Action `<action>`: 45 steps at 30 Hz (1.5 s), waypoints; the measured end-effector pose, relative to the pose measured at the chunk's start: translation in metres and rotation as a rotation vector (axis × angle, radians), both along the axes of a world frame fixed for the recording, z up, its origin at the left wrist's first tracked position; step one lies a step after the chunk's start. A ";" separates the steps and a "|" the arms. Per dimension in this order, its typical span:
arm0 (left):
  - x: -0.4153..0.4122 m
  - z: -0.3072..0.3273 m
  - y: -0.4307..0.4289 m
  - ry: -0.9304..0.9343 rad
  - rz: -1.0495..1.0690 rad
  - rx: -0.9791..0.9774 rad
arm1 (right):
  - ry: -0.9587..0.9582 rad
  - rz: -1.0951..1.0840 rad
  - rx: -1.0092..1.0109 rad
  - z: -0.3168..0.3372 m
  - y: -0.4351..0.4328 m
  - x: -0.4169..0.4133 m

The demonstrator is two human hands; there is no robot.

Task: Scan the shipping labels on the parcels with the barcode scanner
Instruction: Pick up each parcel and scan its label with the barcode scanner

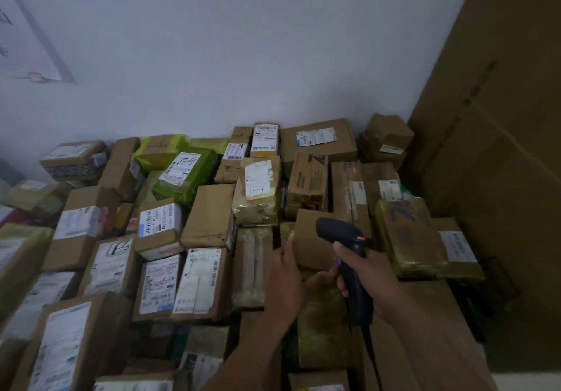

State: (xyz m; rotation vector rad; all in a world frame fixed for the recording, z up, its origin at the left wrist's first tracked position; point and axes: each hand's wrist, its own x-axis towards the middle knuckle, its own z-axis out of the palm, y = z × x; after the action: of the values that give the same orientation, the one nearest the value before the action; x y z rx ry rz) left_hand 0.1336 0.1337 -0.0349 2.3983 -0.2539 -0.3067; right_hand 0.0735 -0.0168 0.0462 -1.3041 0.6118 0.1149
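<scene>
My right hand (365, 272) grips the handle of a black barcode scanner (346, 238), whose head points away from me over the pile. My left hand (285, 278) rests with straight fingers against the left side of a plain brown parcel (312, 238) right in front of the scanner; no label shows on its visible faces. Around it lie several cardboard parcels with white shipping labels, such as one (197, 281) to the left and one with a taped label (258, 184) further back.
Parcels cover the whole floor up to the white wall. A green-wrapped parcel (185, 175) lies at the back left. A tall cardboard sheet (491, 117) stands along the right side. A tape-wrapped box (409, 235) sits right of the scanner.
</scene>
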 end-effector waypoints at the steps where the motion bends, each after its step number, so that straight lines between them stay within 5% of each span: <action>1: 0.001 -0.001 0.006 0.000 0.002 -0.029 | 0.003 0.019 -0.018 -0.002 0.002 0.002; 7: 0.004 -0.012 0.049 -0.073 0.307 0.104 | 0.020 0.110 -0.041 -0.013 0.012 0.012; 20: -0.003 -0.038 0.064 0.092 0.261 0.323 | 0.013 0.201 -0.196 -0.018 0.022 0.009; 27: -0.008 -0.009 0.070 0.028 0.401 0.176 | -0.015 0.226 -0.221 0.000 0.024 -0.002; 39: -0.031 0.054 0.114 0.179 0.465 -0.587 | -0.143 0.176 -0.094 0.034 0.041 -0.032; 45: -0.030 0.069 0.126 0.057 0.430 -0.526 | -0.219 0.212 -0.198 0.052 0.043 -0.045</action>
State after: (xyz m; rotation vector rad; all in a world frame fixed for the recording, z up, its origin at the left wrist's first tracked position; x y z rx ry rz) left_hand 0.1032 0.2601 0.0345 1.8574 0.1901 -0.0897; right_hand 0.0288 0.0262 0.0985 -1.5479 0.3023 0.0855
